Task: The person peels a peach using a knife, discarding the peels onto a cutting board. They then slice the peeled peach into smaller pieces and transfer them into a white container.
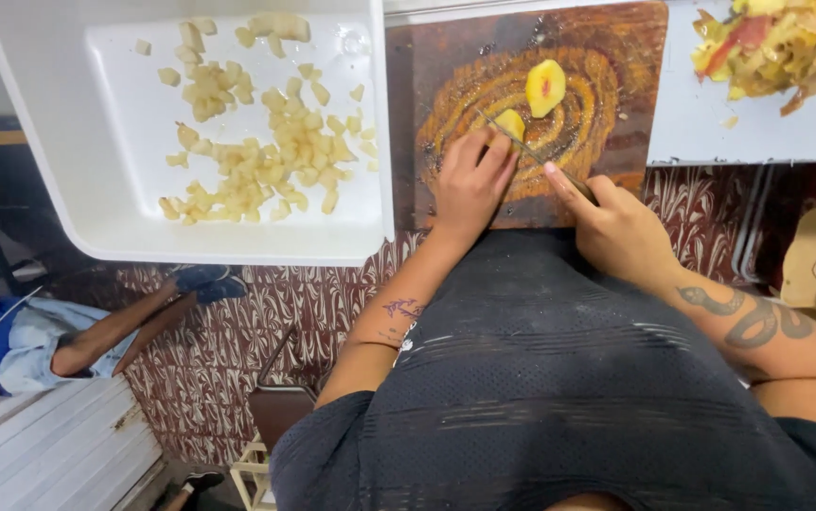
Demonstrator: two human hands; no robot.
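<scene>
Two hands work: left hand (470, 180) pins fruit piece (510, 123), right hand (616, 227) apparently clenches knife (533, 151).

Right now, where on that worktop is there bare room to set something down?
The white tray has a bare strip along its left side and near edge, beside the diced fruit. The cutting board's right part is open. It is crowded around the left hand, the knife in the right hand, the peeled halves and the peel pile.
</scene>
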